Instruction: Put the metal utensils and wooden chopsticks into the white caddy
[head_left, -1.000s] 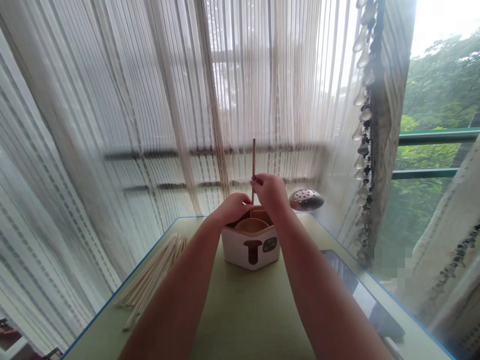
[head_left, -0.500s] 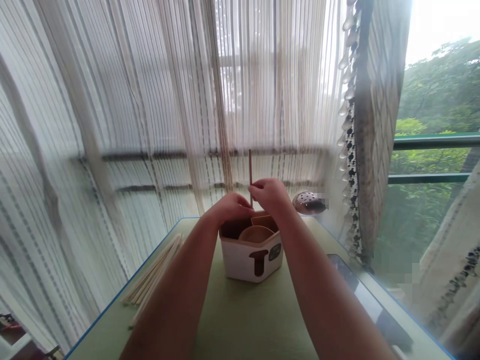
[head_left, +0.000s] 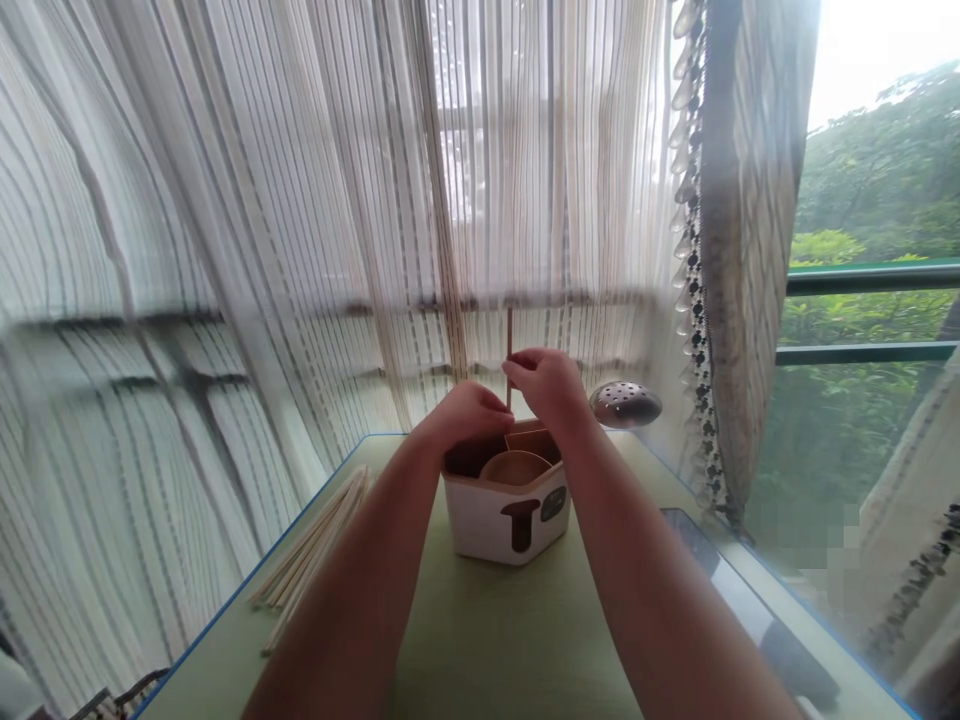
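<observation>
A white caddy (head_left: 487,530) with a brown rim and dividers inside stands on the table. Above its back edge a thin wooden chopstick (head_left: 510,335) points upright. My right hand (head_left: 551,385) pinches the chopstick partway up, between thumb and fingers. Lower down, my left hand (head_left: 472,410) reaches over the caddy's left side, its closed fingertips at the chopstick's lower part near the rim. The chopstick's bottom end is hidden. Just right of my right hand shows the perforated head of a slotted spoon (head_left: 627,404); its handle is hidden.
Several pale chopsticks (head_left: 315,550) lie in a loose bundle on the left of the green table (head_left: 480,640), beside my left forearm. A dark, flat, glossy device (head_left: 750,600) lies along the right side. Striped curtains (head_left: 300,200) hang behind the table.
My right hand and the chopstick sit slightly farther right in view; the chopstick's top shows a little lower. The whole view has shifted a bit. Both hands keep their closed grip.
</observation>
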